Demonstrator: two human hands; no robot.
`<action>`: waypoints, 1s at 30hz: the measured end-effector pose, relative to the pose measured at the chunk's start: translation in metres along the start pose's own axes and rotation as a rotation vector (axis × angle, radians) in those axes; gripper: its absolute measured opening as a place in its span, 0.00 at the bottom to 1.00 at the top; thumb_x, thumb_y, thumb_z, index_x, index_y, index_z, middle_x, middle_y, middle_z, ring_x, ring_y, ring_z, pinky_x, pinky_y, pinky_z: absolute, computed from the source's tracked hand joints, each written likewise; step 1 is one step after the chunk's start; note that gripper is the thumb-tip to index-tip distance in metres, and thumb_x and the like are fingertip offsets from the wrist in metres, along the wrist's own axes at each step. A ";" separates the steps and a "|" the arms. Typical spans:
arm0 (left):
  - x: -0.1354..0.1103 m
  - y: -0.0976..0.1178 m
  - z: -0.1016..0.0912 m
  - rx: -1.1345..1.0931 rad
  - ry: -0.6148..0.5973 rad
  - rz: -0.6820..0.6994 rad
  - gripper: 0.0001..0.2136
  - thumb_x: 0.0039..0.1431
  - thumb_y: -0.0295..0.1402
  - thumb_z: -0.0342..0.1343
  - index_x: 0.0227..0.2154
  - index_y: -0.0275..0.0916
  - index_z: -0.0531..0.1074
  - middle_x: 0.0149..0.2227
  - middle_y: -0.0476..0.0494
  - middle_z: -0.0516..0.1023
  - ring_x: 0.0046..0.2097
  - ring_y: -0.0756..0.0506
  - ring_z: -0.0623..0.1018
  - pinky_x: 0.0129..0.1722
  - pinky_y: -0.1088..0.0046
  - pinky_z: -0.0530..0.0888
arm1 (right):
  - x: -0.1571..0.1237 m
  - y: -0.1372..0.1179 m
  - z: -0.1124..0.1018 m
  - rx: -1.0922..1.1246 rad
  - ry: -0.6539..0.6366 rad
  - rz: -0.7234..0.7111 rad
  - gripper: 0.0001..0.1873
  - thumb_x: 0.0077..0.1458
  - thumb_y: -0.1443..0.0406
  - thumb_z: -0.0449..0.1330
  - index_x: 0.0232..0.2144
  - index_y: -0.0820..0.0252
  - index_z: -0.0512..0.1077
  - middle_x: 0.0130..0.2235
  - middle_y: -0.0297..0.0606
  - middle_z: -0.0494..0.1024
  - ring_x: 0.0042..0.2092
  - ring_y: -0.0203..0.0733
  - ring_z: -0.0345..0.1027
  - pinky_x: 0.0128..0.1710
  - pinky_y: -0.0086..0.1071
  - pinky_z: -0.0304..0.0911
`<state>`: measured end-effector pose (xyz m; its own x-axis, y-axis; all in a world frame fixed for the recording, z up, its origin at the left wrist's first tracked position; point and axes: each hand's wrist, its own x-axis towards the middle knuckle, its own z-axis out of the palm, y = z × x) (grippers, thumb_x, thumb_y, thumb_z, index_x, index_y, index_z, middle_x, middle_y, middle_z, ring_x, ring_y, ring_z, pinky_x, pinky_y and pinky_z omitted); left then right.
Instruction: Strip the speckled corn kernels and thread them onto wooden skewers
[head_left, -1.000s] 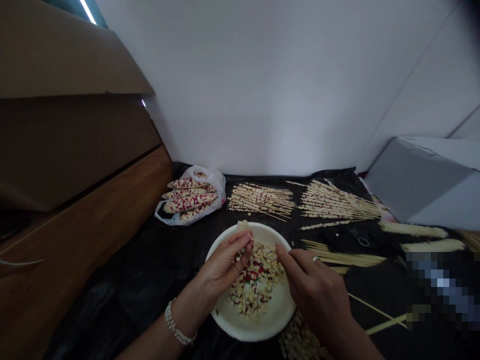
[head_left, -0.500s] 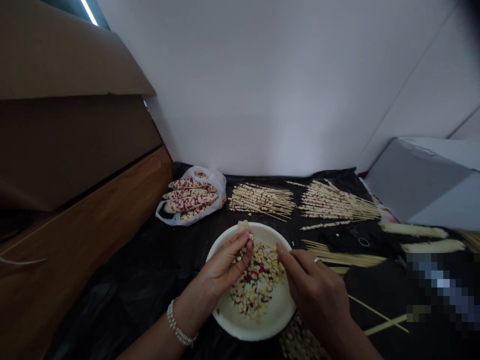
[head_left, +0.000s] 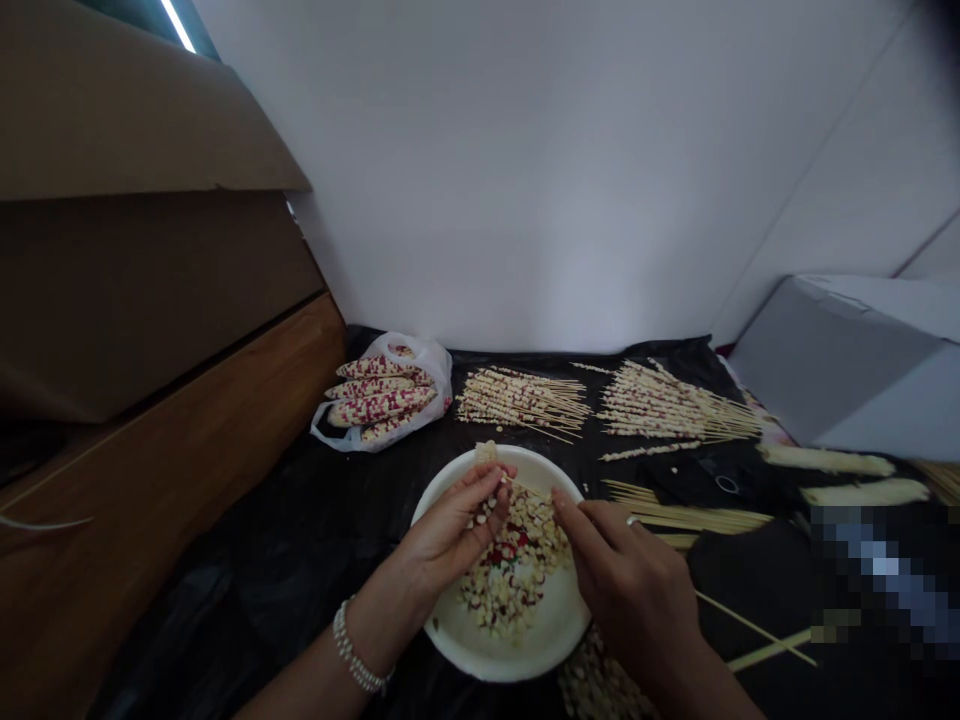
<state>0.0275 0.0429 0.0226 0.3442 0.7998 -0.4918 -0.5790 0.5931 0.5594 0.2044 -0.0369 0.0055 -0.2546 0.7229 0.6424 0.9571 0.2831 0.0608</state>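
Over a white enamel-like basin (head_left: 525, 655), my left hand (head_left: 457, 525) is closed in a pinch on a pale corn kernel (head_left: 505, 476). A thin bamboo skewer (head_left: 531, 488) runs from my left fingertips to my right hand (head_left: 634, 560), whose thumb and forefinger are closed on it. Its tip is hidden at the left fingers. Loose corn kernels (head_left: 510, 600), cream and dark red, lie in the basin beneath both hands. A pale lump (head_left: 486, 452) shows just beyond the left fingers; I cannot tell what it is.
Speckled corn cobs (head_left: 382, 405) lie in a white plastic bag (head_left: 439, 365) at the back left. Two piles of kernel-threaded skewers (head_left: 517, 400) lie by the wall. Bare skewers (head_left: 697, 515) and stripped cobs (head_left: 862, 492) are on the right. A cardboard box (head_left: 150, 290) stands left.
The skewer between my hands now shows more plainly, reaching the left fingertips. My left fingers have shifted slightly; the right hand has hardly moved.
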 end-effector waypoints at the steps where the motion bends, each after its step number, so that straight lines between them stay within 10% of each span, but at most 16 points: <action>1: 0.001 0.000 0.000 -0.017 0.004 -0.004 0.09 0.50 0.20 0.61 0.35 0.34 0.75 0.36 0.44 0.79 0.35 0.53 0.77 0.40 0.80 0.74 | 0.000 0.000 0.000 -0.005 0.002 0.001 0.20 0.56 0.72 0.52 0.50 0.59 0.70 0.36 0.37 0.76 0.31 0.35 0.67 0.28 0.30 0.56; 30: 0.001 -0.004 0.002 -0.013 0.080 0.044 0.08 0.45 0.17 0.63 0.28 0.34 0.77 0.32 0.47 0.80 0.34 0.53 0.77 0.41 0.82 0.73 | -0.001 -0.001 -0.002 -0.012 0.051 0.017 0.20 0.56 0.72 0.52 0.51 0.60 0.69 0.36 0.37 0.75 0.33 0.36 0.65 0.30 0.31 0.54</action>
<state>0.0316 0.0417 0.0216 0.2586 0.8150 -0.5186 -0.6019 0.5558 0.5734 0.2035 -0.0390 0.0065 -0.2313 0.6945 0.6813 0.9629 0.2635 0.0583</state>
